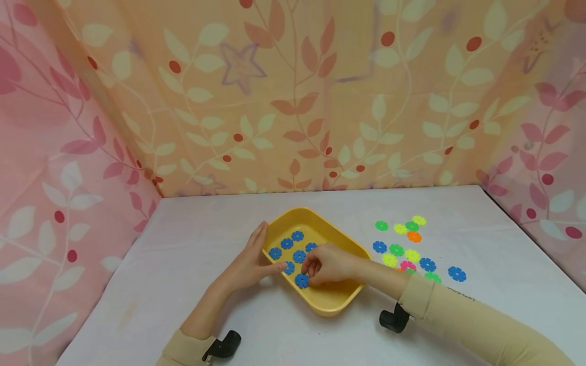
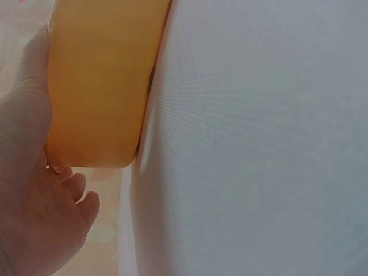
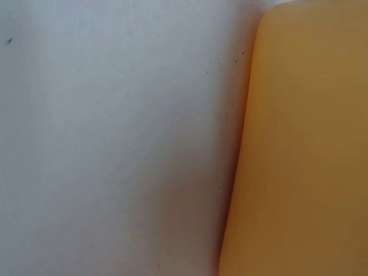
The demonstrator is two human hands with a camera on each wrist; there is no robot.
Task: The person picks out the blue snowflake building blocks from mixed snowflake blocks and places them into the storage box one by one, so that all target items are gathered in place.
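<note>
A yellow plastic tray (image 1: pixel 336 300) stands at a slant on the white table, with several blue notched flower-shaped discs (image 1: pixel 299 256) laid out flat in its left part. My left hand (image 1: pixel 252 262) holds the tray's left side, its thumb over the rim and the other fingers along the outside. Inside the tray, my right hand (image 1: pixel 334 264) has its fingers curled down, with thumb and fingertips at the edge of the nearest blue disc (image 1: pixel 301 280). Its palm side is hidden. The right wrist view has only the tray's outer wall (image 3: pixel 305 149) and the table.
Right of the tray lie loose discs: green (image 1: pixel 396 249), yellow (image 1: pixel 412 255), orange (image 1: pixel 414 236), pink (image 1: pixel 408 266) and blue (image 1: pixel 457 274). The right forearm passes over the tray's right rim and partly covers some. Patterned cloth (image 1: pixel 293 101) hangs behind the table (image 1: pixel 220 213).
</note>
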